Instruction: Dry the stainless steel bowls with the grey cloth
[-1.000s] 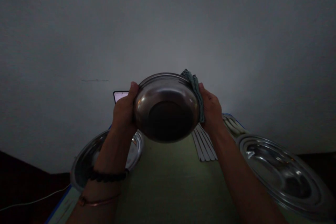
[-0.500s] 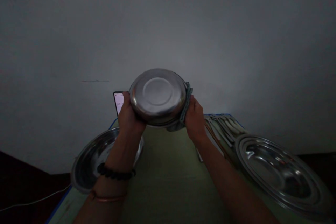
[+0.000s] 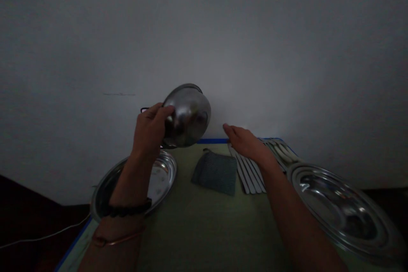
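A shiny metal bowl is tilted in the air over the table's far edge, its rounded outside toward me. My left hand grips its left rim, thumb on the outside of the bowl. To the right, apart from the bowl, my right hand hangs over the cutlery with its fingers stretched out and nothing in it. Between the two hands a grey-green cloth lies on the table. Under my left forearm stands a wide metal basin, partly hidden by the arm.
On the right stands a large metal basin. Several knives lie in a row beside the cloth, with pale-handled utensils behind. A phone, mostly hidden, leans at the wall behind my left hand. A white cable runs off at the left.
My right hand has let go of the bowl and the cloth and moved slightly right. The cloth now lies on the table. My left hand has turned the bowl onto its side.
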